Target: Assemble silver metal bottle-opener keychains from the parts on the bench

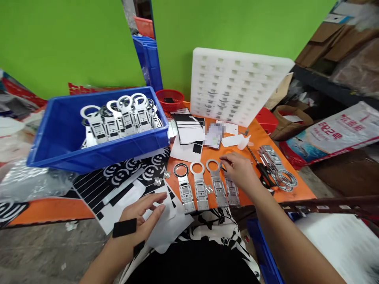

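Several silver metal brackets with ring-shaped ends lie in a row on the orange table. The leftmost bracket has a black ring face; two beside it show pale rings. My right hand is over the ring end of the rightmost bracket, its fingers pinched together at the ring; whatever they grip is hidden. To the left, my left hand hovers above white backing sheets, thumb and forefinger apart, nothing visible between them. Black rectangular patches sit on the back of this hand and at its wrist.
A blue bin full of similar brackets stands at left, over black sticker sheets. Behind are a red basket and a white slotted foam board. Black-handled scissors and stacked brackets lie at right.
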The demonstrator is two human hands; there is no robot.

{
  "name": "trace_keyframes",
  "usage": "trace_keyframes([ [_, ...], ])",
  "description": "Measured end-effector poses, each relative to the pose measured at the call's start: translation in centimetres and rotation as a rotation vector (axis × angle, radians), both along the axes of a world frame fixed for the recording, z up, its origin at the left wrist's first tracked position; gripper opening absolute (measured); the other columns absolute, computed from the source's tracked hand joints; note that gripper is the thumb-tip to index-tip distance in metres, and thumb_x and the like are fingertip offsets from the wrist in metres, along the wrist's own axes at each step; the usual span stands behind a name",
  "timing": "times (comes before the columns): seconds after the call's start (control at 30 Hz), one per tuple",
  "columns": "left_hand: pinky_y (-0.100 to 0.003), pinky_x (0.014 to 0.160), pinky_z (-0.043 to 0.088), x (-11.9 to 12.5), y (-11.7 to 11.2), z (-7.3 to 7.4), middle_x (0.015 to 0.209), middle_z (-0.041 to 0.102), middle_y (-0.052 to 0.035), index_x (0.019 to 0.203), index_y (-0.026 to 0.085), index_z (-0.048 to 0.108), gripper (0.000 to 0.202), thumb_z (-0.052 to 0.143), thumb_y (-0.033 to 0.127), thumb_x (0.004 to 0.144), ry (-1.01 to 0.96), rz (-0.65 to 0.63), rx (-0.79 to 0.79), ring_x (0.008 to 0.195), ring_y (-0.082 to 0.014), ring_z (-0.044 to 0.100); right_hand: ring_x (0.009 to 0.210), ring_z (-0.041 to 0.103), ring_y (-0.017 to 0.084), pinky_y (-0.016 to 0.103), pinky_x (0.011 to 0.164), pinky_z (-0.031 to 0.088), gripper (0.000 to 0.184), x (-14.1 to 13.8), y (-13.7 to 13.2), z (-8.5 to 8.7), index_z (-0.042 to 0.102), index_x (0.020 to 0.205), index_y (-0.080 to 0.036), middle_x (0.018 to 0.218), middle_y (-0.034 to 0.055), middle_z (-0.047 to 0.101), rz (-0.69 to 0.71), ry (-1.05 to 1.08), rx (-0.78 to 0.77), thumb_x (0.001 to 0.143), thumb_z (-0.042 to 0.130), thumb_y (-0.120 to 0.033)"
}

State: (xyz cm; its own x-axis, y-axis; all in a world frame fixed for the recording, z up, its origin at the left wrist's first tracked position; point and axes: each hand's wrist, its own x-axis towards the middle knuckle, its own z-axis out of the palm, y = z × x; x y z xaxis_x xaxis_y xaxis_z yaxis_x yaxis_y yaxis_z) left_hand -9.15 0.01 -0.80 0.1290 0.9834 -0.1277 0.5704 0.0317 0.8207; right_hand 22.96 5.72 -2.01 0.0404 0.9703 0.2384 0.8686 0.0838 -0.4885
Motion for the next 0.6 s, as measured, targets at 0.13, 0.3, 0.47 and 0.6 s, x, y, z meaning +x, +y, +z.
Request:
trace_keyframes([
  [0.13, -0.023, 0.048, 0.05, -1.4, -0.1, -0.1, 0.113, 0.072, -0.0058, 0.109, 0.026, 0.073, 0.033, 0.058, 0.042, 0.084, 0.03, -0.027, -0.025, 0.085, -0.0225, 0.069, 0.088, 0.065, 0.021, 0.033, 0.077, 0.05, 0.024, -3.6, 1.7, 0.8, 0.071, 0.097, -0.018, 0.099, 0.0087, 0.069, 0.171, -0.018, -0.047, 0.091, 0.047, -0.018],
  [0.3, -0.023, 0.052, 0.052, -3.1, -0.5, 0.2, 0.111, 0.073, -0.0038, 0.111, 0.027, 0.072, 0.033, 0.056, 0.04, 0.086, 0.049, -0.004, -0.038, 0.09, -0.0216, 0.069, 0.09, 0.064, 0.021, 0.032, 0.072, 0.049, 0.025, -9.4, 2.7, 1.2, 0.069, 0.106, -0.021, 0.108, 0.0093, 0.065, 0.333, -0.186, -0.127, 0.094, 0.047, -0.021],
  [0.47, -0.025, 0.063, 0.056, -4.8, -0.9, -0.7, 0.111, 0.073, -0.0028, 0.109, 0.027, 0.072, 0.03, 0.056, 0.039, 0.087, 0.013, 0.007, -0.011, 0.091, -0.0207, 0.069, 0.137, 0.035, 0.04, 0.053, 0.103, 0.037, 0.07, -13.5, 5.6, -0.3, 0.036, 0.145, -0.009, 0.149, 0.0256, 0.036, 0.187, -0.387, 0.015, 0.085, 0.063, -0.032],
  [0.6, -0.026, 0.066, 0.056, -6.0, -1.6, -1.2, 0.11, 0.073, -0.0024, 0.11, 0.027, 0.071, 0.028, 0.055, 0.038, 0.089, 0.006, 0.048, 0.018, 0.087, -0.0187, 0.068, 0.142, 0.022, 0.044, 0.061, 0.106, 0.028, 0.081, -15.0, 6.7, -0.7, 0.031, 0.147, -0.006, 0.154, 0.0291, 0.025, 0.162, -0.448, -0.013, 0.082, 0.068, -0.037],
])
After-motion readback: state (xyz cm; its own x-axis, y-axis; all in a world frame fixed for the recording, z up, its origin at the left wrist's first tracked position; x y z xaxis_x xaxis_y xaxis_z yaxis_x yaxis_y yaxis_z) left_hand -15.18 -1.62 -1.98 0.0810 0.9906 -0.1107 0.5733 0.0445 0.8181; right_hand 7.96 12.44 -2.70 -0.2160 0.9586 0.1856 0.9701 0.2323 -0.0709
